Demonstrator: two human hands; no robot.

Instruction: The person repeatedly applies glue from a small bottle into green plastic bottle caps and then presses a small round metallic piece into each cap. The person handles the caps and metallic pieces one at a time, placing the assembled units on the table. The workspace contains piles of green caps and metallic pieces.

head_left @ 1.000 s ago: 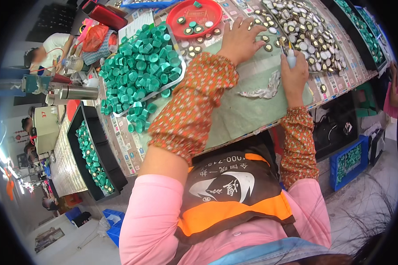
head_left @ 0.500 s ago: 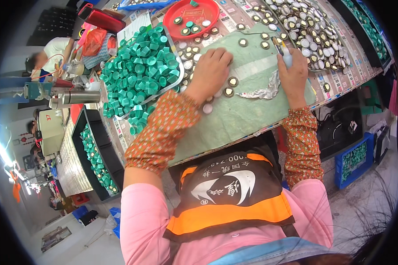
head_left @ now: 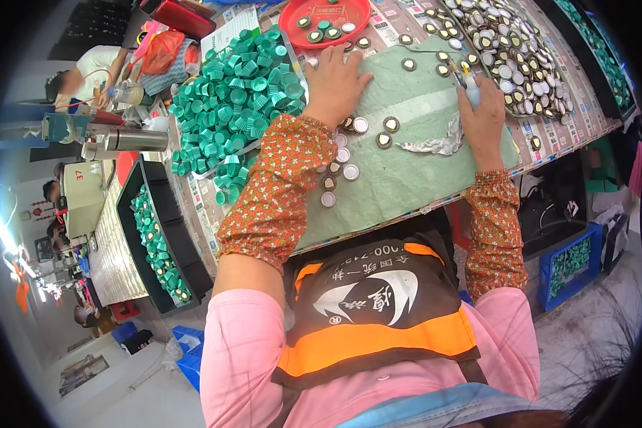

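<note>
My left hand (head_left: pixel 335 84) is open, fingers spread toward the red plate. It lies over small round caps at the left edge of a green cloth (head_left: pixel 378 192); some are hidden beneath it. Beside its wrist are several pale and dark caps (head_left: pixel 350 172). My right hand (head_left: pixel 483 118) is closed around a small pale squeeze bottle (head_left: pixel 472 93) with a yellow part near its tip. Left of that hand, a crumpled whitish scrap (head_left: pixel 439 145) lies on the cloth. Two dark crimped caps with cream centres (head_left: pixel 391 124) sit between the hands.
Green fluted cups (head_left: pixel 239 93) are heaped in a tray left of my left hand. A red plate (head_left: pixel 292 32) with a few caps stands beyond. Dark and white caps (head_left: pixel 517 64) form a large pile at right. A black bin (head_left: pixel 185 250) stands at left.
My left hand has moved farther away and slightly left, its fingers now spread. More caps show beside its wrist. My right hand still holds the bottle; the whole view has shifted slightly.
</note>
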